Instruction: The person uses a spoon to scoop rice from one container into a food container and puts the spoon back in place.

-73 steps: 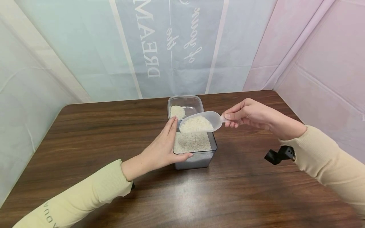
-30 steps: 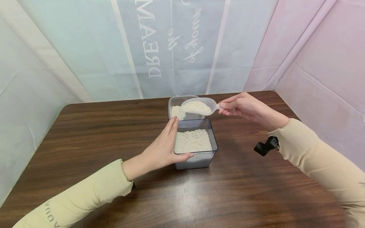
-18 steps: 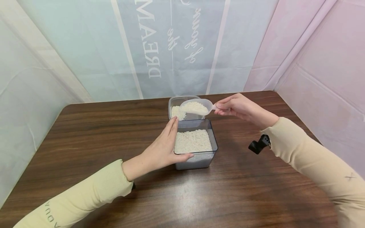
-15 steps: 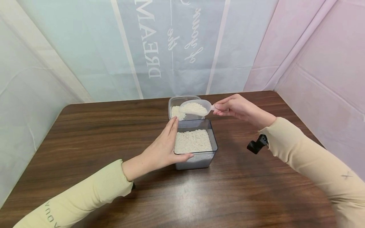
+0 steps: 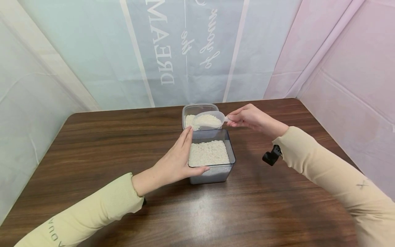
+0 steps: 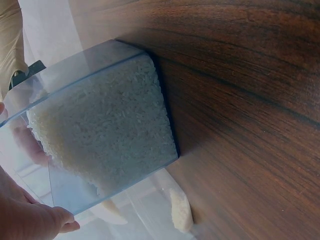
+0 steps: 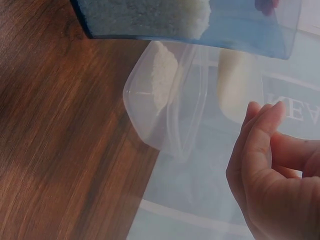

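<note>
A grey see-through plastic bin [image 5: 213,175] of rice [image 5: 210,153] stands mid-table. My left hand [image 5: 172,161] holds its left side, thumb along the near wall and fingers at the far left corner. My right hand [image 5: 250,118] pinches the handle of a translucent scoop [image 5: 220,117] loaded with rice. Low over a small clear tub [image 5: 200,106] behind the bin, the scoop's lip is near the little rice heap [image 5: 189,119] in that tub. In the right wrist view, the scoop [image 7: 237,92] shows beyond the fingers, with its handle hidden.
The brown wooden table [image 5: 123,144] spreads around the containers. Cloth sheets with mirrored lettering [image 5: 185,44] hang behind its far edge, close to the tub. A black wrist device [image 5: 271,157] hangs below my right sleeve.
From over the bin, my right hand has carried the loaded scoop away to the tub, then left and lower over it. The left hand has stayed on the bin.
</note>
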Demonstrator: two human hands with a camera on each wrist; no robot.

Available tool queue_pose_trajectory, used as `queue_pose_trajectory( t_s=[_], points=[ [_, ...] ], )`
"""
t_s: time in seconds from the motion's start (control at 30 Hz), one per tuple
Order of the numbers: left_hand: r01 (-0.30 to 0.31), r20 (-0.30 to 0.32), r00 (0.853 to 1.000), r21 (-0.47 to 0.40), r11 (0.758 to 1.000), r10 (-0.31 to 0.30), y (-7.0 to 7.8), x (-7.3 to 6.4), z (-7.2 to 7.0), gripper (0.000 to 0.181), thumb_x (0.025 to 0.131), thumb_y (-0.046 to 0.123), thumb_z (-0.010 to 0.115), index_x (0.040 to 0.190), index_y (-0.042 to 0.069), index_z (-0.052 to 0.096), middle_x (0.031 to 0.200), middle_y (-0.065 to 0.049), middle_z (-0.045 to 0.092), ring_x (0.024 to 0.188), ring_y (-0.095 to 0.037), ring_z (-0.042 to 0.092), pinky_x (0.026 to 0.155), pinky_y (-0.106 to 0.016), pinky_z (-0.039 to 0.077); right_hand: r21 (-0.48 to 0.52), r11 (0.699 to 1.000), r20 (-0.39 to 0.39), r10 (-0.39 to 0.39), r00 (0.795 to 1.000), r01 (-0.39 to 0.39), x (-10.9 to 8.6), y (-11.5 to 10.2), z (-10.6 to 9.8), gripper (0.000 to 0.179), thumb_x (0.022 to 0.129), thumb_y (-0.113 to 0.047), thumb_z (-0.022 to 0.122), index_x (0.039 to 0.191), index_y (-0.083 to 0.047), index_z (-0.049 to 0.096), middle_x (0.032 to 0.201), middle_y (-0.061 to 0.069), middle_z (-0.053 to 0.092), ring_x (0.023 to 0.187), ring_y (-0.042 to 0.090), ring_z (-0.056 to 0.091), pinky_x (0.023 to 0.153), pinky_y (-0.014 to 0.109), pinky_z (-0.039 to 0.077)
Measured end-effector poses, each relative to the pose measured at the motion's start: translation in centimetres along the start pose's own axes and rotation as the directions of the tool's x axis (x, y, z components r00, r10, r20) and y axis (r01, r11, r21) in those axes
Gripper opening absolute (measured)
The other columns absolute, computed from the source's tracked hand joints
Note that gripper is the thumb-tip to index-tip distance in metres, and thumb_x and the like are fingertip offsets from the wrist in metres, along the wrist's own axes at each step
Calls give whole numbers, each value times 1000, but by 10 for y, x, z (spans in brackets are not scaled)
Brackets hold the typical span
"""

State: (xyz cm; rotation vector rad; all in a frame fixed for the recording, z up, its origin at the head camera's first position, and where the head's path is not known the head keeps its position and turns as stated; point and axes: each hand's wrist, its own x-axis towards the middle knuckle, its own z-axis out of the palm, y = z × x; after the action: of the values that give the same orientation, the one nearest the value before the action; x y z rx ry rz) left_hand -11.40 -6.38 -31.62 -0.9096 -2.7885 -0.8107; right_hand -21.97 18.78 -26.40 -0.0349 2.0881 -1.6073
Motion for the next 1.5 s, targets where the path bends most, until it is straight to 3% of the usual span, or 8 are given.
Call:
queue_pose_trajectory(
  t_s=[0.37,0.6,0.83,1.27,1.5],
  points=[
    [14,19,1000,-17,1000,-13,0,2,-3,109,73,56,65,142,-8,10,149,-19,9,137,-23,15,107,-35,25,-53,998,-7,24,1000,-24,9,0,2,28,91,6,43,116,19,49,80,8,64,70,8,61,71,23,50],
    [18,22,1000,-15,1000,-18,1,3,-5,109,73,55,66,142,-8,11,149,-20,9,137,-24,14,107,-35,24,-96,995,-13,32,999,-33,14,-2,3,35,92,2,47,121,20,44,78,8,65,68,8,62,66,21,51],
    [18,17,1000,-14,1000,-18,2,3,-6,110,72,56,66,143,-6,9,148,-20,10,136,-24,16,107,-34,24,-144,989,-20,41,999,-43,15,-2,5,33,92,1,47,121,19,46,87,15,65,71,9,62,66,22,51],
    [2,0,1000,-5,1000,-2,0,1,-2,110,72,57,65,143,-6,9,148,-19,10,136,-24,16,107,-35,24,-226,974,-20,11,1000,-15,16,-2,8,31,92,-1,47,117,17,50,83,13,66,70,11,62,65,22,52],
    [3,5,1000,0,1000,-3,0,-1,0,110,72,57,65,143,-6,9,149,-19,9,137,-23,15,107,-34,24,-217,976,-28,4,1000,-10,16,0,9,32,92,-1,49,117,19,49,79,12,66,66,9,63,63,21,51]
  ],
)
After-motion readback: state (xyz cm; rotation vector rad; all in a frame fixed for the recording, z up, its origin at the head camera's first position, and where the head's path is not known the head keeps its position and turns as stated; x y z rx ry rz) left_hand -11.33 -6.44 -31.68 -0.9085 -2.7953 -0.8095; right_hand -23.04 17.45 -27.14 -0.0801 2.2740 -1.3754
